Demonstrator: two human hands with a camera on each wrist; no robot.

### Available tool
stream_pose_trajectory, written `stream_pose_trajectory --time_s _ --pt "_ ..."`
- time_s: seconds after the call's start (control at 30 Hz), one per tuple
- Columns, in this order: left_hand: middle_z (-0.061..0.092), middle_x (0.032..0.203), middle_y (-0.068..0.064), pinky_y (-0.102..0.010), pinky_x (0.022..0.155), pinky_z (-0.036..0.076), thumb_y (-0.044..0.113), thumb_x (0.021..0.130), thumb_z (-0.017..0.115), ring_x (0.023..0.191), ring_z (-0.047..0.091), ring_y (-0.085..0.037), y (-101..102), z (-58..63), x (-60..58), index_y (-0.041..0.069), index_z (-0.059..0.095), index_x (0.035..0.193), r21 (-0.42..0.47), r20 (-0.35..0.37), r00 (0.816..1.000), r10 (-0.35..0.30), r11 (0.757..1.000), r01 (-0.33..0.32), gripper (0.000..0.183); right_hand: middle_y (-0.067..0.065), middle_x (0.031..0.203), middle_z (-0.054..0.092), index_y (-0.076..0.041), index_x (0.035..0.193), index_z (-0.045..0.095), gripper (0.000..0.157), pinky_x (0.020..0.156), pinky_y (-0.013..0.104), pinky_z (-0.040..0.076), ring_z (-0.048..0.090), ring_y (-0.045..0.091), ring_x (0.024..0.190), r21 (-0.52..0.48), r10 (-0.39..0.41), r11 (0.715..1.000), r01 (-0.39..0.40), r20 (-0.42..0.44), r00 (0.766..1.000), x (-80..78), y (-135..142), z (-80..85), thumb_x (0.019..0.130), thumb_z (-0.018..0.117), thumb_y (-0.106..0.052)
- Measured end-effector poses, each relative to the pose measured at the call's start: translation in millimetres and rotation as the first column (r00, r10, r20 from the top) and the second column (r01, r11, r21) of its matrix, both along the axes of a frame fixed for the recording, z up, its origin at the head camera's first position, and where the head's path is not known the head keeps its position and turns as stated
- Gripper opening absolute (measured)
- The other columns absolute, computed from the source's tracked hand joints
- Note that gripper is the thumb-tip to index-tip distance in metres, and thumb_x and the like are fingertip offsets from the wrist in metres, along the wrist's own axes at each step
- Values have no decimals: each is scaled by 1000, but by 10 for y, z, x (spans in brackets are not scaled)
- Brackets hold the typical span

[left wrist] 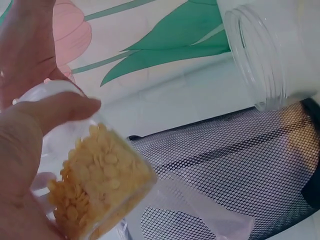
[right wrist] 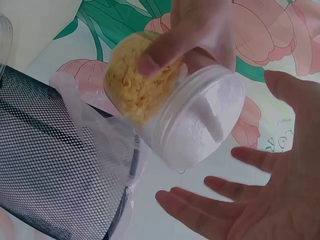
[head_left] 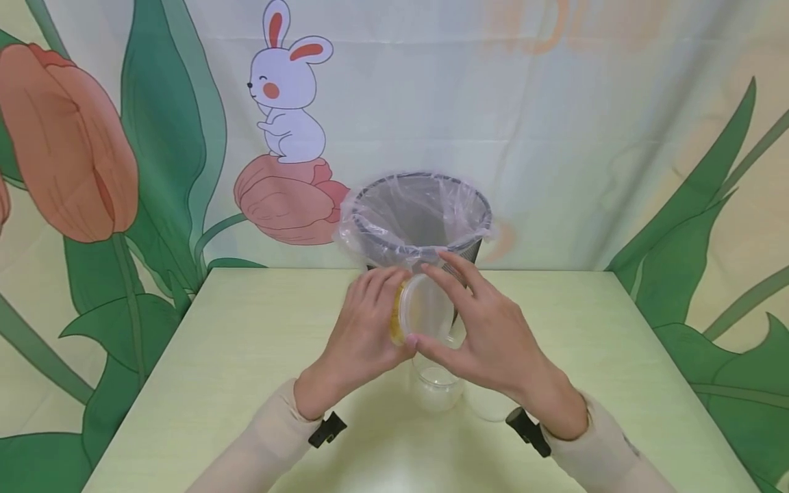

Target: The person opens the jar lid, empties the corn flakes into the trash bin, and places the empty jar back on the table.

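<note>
Tilted on its side above the table is a clear jar (left wrist: pixel 112 172) of small yellow dry pieces, gripped around its body by my left hand (head_left: pixel 364 322). A whitish translucent screw lid (right wrist: pixel 202 122) covers the mouth and faces right. Beside that lid my right hand (head_left: pixel 499 335) has its fingers spread and gently bent. The right wrist view shows a gap between those fingers and the lid. Below the hands stands an open clear glass jar (head_left: pixel 436 392), partly covered in the head view; its threaded rim shows in the left wrist view.
A black mesh bin (right wrist: pixel 55 155) with a clear plastic liner (head_left: pixel 351 229) stands just behind the hands. A pale round object (head_left: pixel 490 405) lies right of the glass jar, partly hidden by the right hand. A printed cloth (head_left: pixel 555 137) hangs behind the table (head_left: pixel 259 329).
</note>
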State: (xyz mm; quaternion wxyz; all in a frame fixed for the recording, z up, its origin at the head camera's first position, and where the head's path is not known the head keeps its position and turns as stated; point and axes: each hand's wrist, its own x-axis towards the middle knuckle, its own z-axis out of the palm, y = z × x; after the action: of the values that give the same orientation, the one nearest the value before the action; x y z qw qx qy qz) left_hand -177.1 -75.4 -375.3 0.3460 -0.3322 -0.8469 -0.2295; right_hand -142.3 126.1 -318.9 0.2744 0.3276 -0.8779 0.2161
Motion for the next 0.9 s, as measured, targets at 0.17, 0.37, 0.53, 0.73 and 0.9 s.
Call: stream_pose_trajectory --time_s 0.17,0.37,0.53,0.73,0.9 --pt "55 128 -11 -47 104 40 25 62 84 119 49 -31 71 -30 18 4 49 133 25 -37 997 64 998 -63 82 9 146 48 -19 144 46 78 59 35 52 66 23 73 -15 -110 994 111 58 992 1 -67 -41 80 68 -59" --pt "55 130 -10 -46 103 39 23 59 86 121 48 -30 145 -58 40 5 49 131 45 -26 997 79 996 -77 83 4 138 55 -21 139 51 73 59 37 51 65 24 70 -25 -202 978 206 104 974 -10 -139 -54 81 64 -63" --pt "54 130 -9 -46 105 38 23 60 87 122 48 -30 188 -56 66 5 48 132 42 -12 997 75 996 -75 84 3 130 59 -19 133 57 66 64 40 53 69 25 81 -49 -193 979 199 102 976 -28 -158 -77 82 67 -58" --pt "53 130 -10 -45 105 39 23 60 86 121 48 -30 192 -37 76 5 47 133 28 -15 997 75 997 -74 85 4 126 61 -17 131 60 62 66 40 55 70 26 85 -52 -151 987 155 81 985 -33 -147 -74 81 70 -52" --pt "54 130 -11 -46 104 40 23 61 86 120 48 -31 169 -23 78 4 47 134 25 -14 998 60 998 -60 85 1 126 61 -19 130 60 61 65 38 55 69 23 88 -38 -120 992 123 64 991 -18 -129 -58 80 72 -53"
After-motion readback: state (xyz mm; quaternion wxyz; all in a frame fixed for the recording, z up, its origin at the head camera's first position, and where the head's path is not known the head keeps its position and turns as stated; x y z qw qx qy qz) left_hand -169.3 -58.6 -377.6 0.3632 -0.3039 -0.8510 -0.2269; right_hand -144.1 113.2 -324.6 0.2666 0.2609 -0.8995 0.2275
